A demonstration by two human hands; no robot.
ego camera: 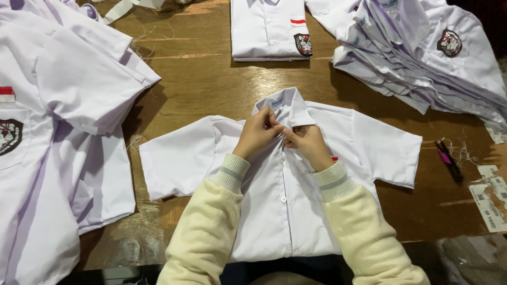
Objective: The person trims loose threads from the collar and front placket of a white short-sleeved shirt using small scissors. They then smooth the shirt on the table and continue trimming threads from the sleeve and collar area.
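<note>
Both the left hand and the right hand pinch the placket of a white short-sleeved cotton shirt. It lies flat on a brown wooden table.

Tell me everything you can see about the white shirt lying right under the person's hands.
The white shirt is short-sleeved, of thin woven-looking cloth, with a collar, a small blue neck label and a row of white buttons. It lies flat, front up, on the wooden table, sleeves spread, collar away from the person, hem at the near edge. The left hand and right hand pinch the placket just below the collar.
</note>
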